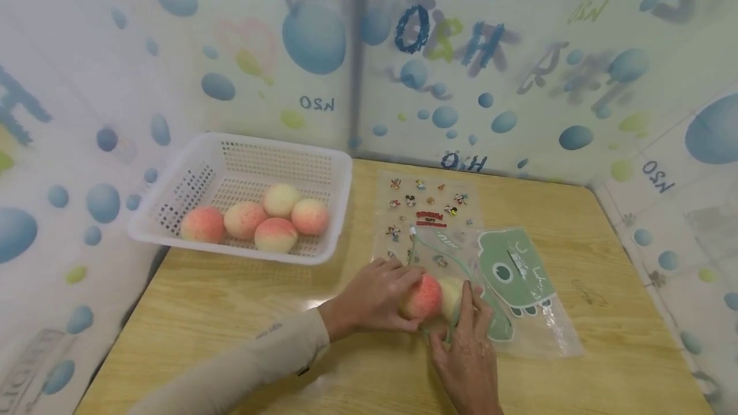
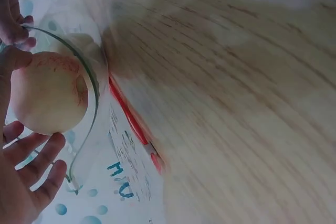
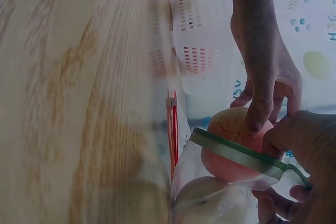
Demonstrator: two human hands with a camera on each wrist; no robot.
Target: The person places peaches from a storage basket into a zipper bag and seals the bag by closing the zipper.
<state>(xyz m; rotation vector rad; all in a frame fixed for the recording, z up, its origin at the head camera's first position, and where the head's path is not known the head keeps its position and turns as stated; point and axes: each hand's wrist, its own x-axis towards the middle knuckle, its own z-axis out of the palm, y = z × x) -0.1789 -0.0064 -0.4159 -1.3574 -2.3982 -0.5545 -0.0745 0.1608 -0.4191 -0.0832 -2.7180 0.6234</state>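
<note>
My left hand (image 1: 377, 296) grips a pink-and-cream peach (image 1: 423, 296) with thumb and fingers around it. The peach sits in the mouth of a clear zip bag (image 3: 184, 182), partly past its green zip strip (image 3: 236, 153). On the mouth's other side, my right hand (image 1: 469, 344) pinches the bag's edge between thumb and fingers. A second, paler peach (image 3: 210, 200) lies inside the bag, below the first one. The bag has a green cartoon creature print (image 1: 519, 268) and stretches out to the right on the table.
A white perforated basket (image 1: 343, 210) holding several peaches (image 1: 277, 235) stands at the back left of the wooden table (image 1: 230, 312). Another clear bag (image 1: 426, 194) with small cartoon figures and a red zip (image 2: 128, 114) lies flat behind the hands. Printed walls enclose the table.
</note>
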